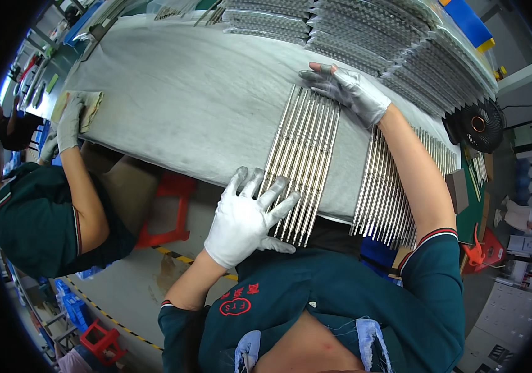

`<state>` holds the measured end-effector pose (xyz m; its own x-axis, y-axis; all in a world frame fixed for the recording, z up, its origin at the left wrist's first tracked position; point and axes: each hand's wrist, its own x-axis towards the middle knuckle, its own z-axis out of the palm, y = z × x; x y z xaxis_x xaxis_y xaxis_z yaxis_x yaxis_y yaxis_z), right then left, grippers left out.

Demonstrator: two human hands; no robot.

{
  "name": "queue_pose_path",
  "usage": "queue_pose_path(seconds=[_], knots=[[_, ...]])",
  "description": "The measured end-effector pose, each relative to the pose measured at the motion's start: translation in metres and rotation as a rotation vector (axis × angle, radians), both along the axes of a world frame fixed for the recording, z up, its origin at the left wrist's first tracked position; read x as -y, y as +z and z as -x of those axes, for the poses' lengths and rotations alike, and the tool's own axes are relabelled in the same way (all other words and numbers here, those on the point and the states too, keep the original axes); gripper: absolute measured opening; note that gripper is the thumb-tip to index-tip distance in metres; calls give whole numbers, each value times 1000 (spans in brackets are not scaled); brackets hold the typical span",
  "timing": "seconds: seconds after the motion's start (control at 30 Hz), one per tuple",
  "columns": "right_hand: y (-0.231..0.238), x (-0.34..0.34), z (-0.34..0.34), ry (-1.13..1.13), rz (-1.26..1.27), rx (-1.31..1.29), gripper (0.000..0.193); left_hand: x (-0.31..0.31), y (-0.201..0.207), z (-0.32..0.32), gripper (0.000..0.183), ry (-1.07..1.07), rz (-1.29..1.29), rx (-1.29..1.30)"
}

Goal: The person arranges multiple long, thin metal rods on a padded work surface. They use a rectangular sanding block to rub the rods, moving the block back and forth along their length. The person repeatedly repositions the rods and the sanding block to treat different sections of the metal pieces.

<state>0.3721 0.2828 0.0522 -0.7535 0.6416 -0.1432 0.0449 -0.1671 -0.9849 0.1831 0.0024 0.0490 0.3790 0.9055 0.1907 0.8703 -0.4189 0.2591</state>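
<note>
A row of shiny, thin metal rods (303, 158) lies side by side on the white-covered table, with their near ends sticking out past its edge. My left hand (241, 221), in a white glove, has its fingers spread over the left side of the rods near those ends. At the far ends is my right hand (356, 93), in a grey-white glove with bare fingertips showing. Its fingers stretch out to the left over the rod tips, not wrapped round anything. Under and beside my right forearm lies a second row of similar rods (384, 193).
Tall stacks of rods in clear plastic wrap (365, 37) line the table's far side. A black fan (478, 124) stands at the right. To the left, a co-worker's gloved hand (70, 124) rests on a yellowish cloth (94, 109). A red stool (169, 211) stands below the table edge.
</note>
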Motion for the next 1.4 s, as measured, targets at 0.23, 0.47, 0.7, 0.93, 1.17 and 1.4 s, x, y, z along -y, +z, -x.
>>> queue_pose_path(seconds=[0.23, 0.47, 0.7, 0.93, 1.17, 1.4], knots=[[-8, -14, 10, -19, 41, -52, 72, -3, 0, 9, 103, -43, 42, 34], [-13, -17, 14, 86, 55, -91, 76, -4, -7, 15, 106, -61, 30, 47], [-3, 1, 18, 6, -427, 318, 61, -3, -10, 16, 106, -63, -10, 73], [-1, 47, 27, 262, -1332, 477, 61, 15, -12, 27, 92, 40, -132, 199], [-2, 84, 43, 406, -1448, 400, 59, 58, -32, 13, 48, 771, 122, 1069], [-1, 104, 53, 433, -1490, 379, 61, 59, -33, -4, 54, 839, 457, 1529]])
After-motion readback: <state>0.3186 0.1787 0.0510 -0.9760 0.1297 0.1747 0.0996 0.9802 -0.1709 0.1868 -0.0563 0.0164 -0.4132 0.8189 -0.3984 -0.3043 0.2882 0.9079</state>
